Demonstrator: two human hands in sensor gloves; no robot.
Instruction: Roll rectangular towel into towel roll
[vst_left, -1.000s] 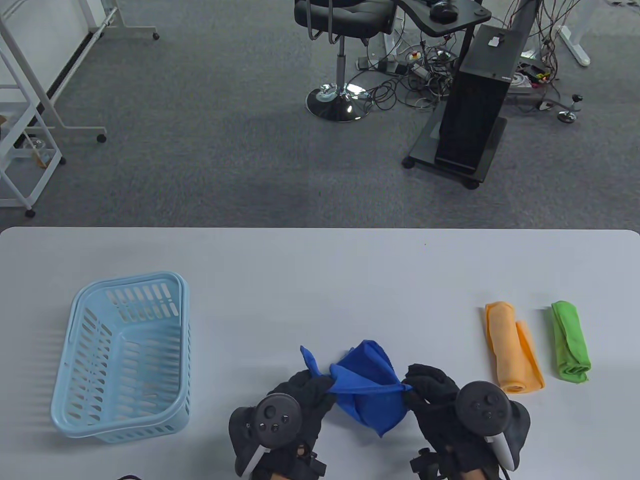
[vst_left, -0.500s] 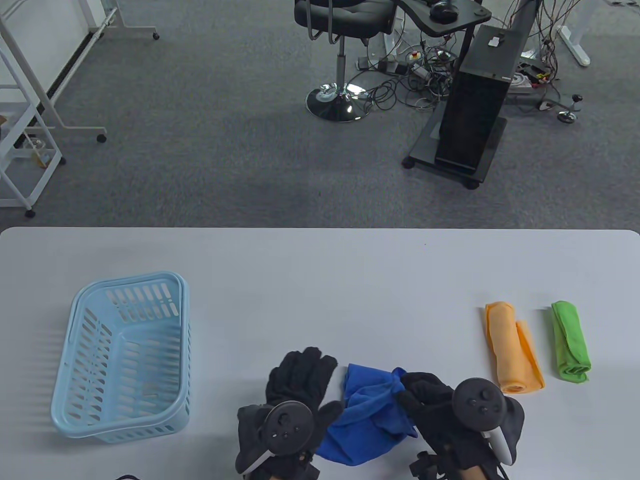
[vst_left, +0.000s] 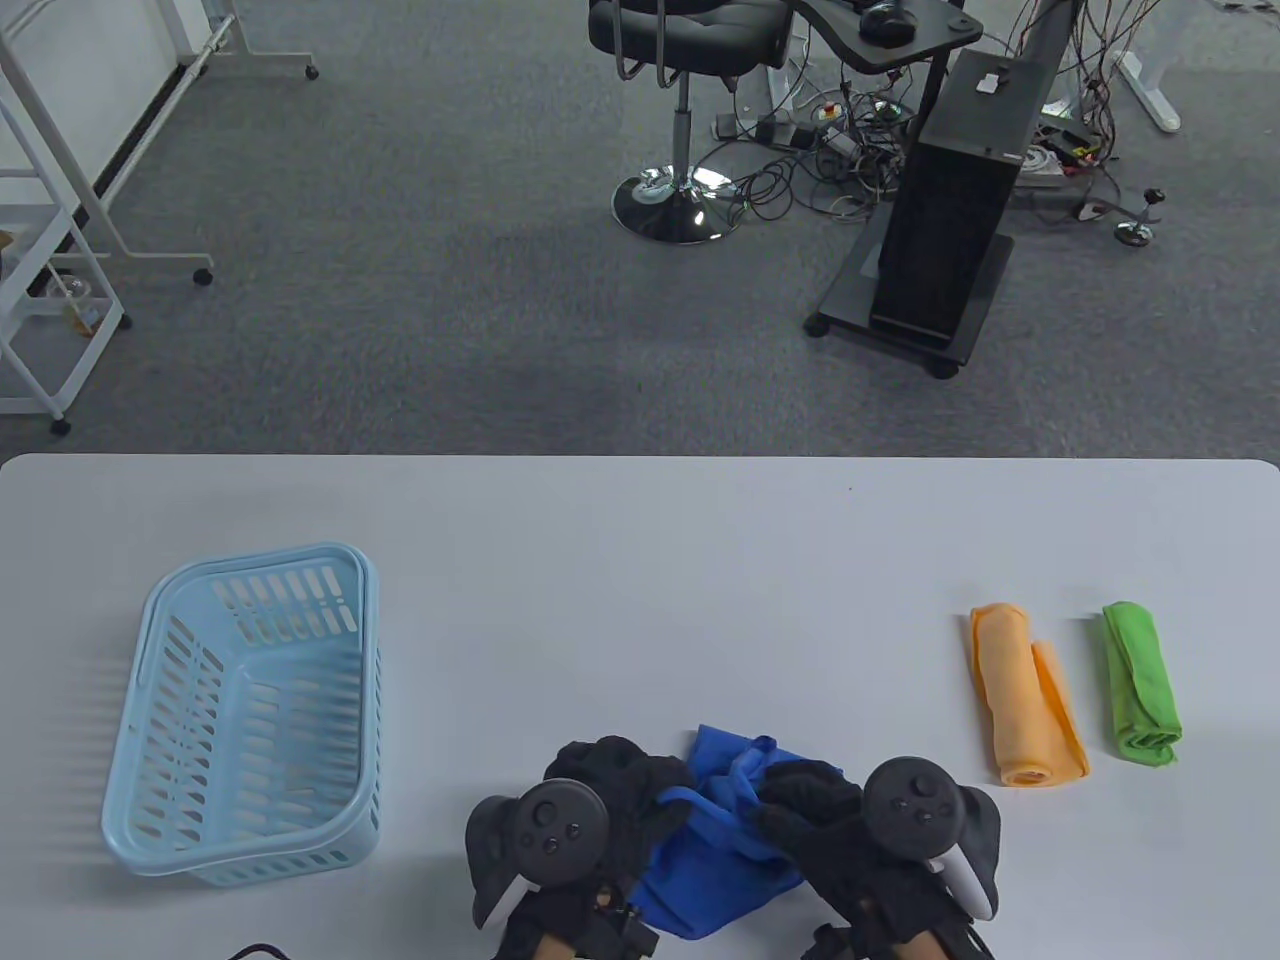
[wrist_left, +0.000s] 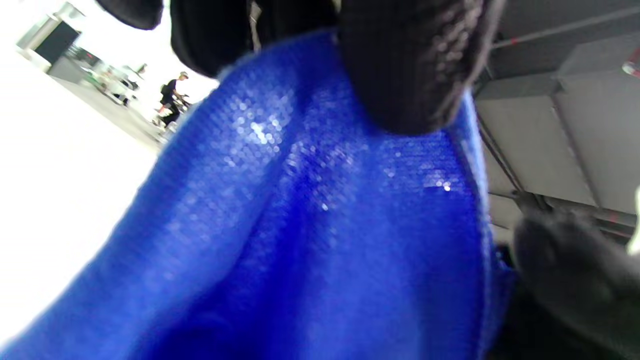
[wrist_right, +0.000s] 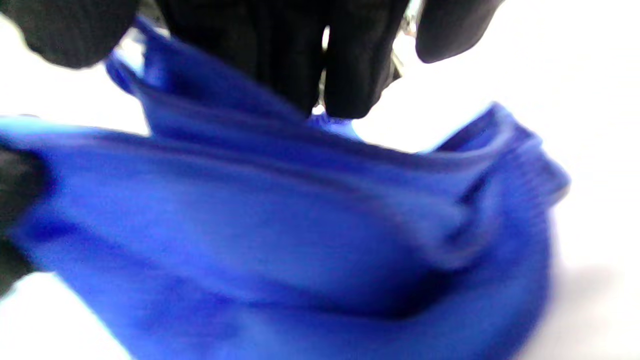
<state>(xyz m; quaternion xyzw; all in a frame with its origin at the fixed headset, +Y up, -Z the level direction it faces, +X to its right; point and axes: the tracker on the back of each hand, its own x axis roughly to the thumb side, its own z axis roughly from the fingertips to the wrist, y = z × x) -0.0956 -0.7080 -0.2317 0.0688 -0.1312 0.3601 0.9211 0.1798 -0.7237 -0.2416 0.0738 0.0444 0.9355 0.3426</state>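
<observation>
A pale grey table (vst_left: 640, 560) with rounded corners fills the lower half of the table view. Beyond its far edge lies dark grey carpet. On the carpet stand a black office chair (vst_left: 685, 40) on a chrome base, a black computer tower (vst_left: 950, 200) on a wheeled stand with a tangle of cables (vst_left: 830, 150) beside it, and a white metal rack (vst_left: 50, 250) at the left.

On the left of the table sits a light blue slatted plastic basket (vst_left: 150, 640). On the right lie two rolled towels side by side but apart: an orange towel roll (vst_left: 1020, 695) with a loose flap, and a green towel roll (vst_left: 1140, 685) further right.

At the near edge, in the middle, is a crumpled blue towel (vst_left: 710, 860), bunched and not yet rolled. Both black-gloved hands grip it. The left hand (vst_left: 610, 800) has its fingers curled into the cloth's left side; its wrist view shows a fingertip (wrist_left: 410, 65) pressing into the fabric. The right hand (vst_left: 810, 830) pinches folds on the towel's right side, its fingers (wrist_right: 300, 55) closed on a raised ridge of cloth. The two hands are close together, with the towel between them.
</observation>
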